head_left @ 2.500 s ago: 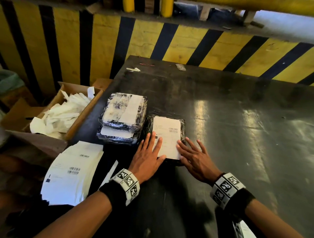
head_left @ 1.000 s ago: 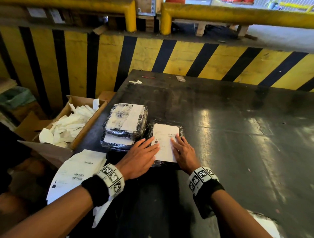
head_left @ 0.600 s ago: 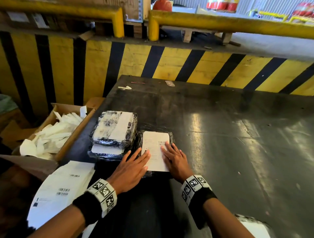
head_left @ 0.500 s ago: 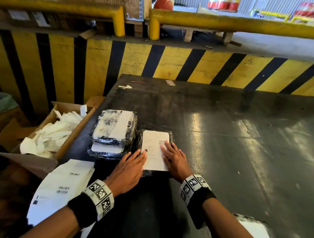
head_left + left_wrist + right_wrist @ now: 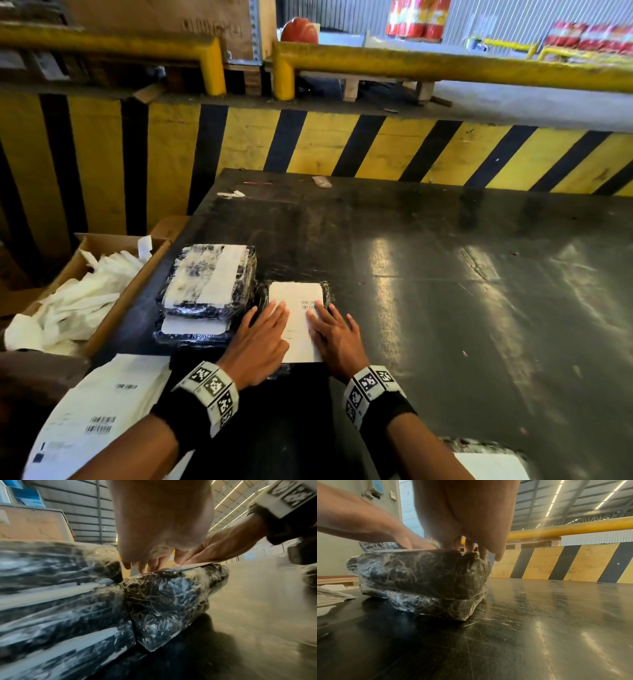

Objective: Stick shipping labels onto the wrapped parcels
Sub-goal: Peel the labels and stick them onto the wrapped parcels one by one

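Note:
A black parcel in clear wrap (image 5: 327, 291) (image 5: 171, 599) (image 5: 423, 577) lies on the dark table (image 5: 445, 308), with a white shipping label (image 5: 296, 298) on its top. My left hand (image 5: 263, 329) lies flat on the label's left side, fingers straight. My right hand (image 5: 329, 325) presses flat on the label's right side. In the left wrist view my left hand (image 5: 147, 563) touches the label edge (image 5: 197, 565). In the right wrist view my right hand (image 5: 471, 550) rests on the parcel's top. A stack of two labelled wrapped parcels (image 5: 209, 287) stands just to the left.
A pile of white label sheets (image 5: 99, 411) lies at the table's near left edge. A cardboard box (image 5: 102, 246) of crumpled backing paper sits left of the table. A yellow-and-black striped barrier (image 5: 342, 144) runs behind. Another white-topped item (image 5: 489, 466) shows at the bottom right.
Both hands have slid a little further up the label and closer together, still pressing it flat. The head view has tilted upward, showing more of the barrier.

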Motion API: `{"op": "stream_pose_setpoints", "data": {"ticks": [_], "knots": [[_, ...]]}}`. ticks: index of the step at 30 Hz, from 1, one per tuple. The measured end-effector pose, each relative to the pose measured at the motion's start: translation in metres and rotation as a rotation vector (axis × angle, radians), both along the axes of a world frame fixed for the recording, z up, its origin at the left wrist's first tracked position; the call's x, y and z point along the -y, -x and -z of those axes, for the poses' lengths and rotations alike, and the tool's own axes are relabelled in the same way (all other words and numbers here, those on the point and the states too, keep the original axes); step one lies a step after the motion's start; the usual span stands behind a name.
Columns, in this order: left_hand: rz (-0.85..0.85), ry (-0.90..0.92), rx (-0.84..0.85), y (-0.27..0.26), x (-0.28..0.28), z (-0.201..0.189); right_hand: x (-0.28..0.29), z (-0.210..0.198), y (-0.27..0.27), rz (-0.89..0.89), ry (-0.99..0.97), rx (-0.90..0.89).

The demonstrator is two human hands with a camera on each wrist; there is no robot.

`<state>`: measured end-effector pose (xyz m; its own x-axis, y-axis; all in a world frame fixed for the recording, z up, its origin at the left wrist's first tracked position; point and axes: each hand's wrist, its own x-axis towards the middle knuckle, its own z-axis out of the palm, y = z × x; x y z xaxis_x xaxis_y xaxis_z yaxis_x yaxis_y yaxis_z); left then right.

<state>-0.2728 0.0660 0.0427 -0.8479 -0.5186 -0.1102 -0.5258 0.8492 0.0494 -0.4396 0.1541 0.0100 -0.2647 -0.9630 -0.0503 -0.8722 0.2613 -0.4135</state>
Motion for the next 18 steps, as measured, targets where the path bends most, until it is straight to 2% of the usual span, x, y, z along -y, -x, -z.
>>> {"op": "stream_pose_setpoints", "data": {"ticks": [4, 8, 12, 14, 18], "knots": [[-0.100, -0.049, -0.007, -0.005, -0.013, -0.008, -0.001, -0.003, -0.001, 0.001, -0.029, -0.012], [-0.105, 0.049, -0.083, 0.030, -0.002, -0.016, -0.003, -0.005, -0.002, 0.021, -0.030, -0.022], [-0.149, -0.011, -0.021, 0.051, 0.017, -0.006, -0.004, -0.002, -0.004, 0.043, -0.014, 0.002], [-0.178, -0.030, -0.033, 0.045, 0.014, 0.001, -0.005, -0.002, -0.004, 0.045, -0.012, 0.011], [-0.256, -0.137, -0.200, 0.011, -0.010, 0.021, -0.007, 0.000, -0.003, 0.031, 0.022, 0.042]]}}
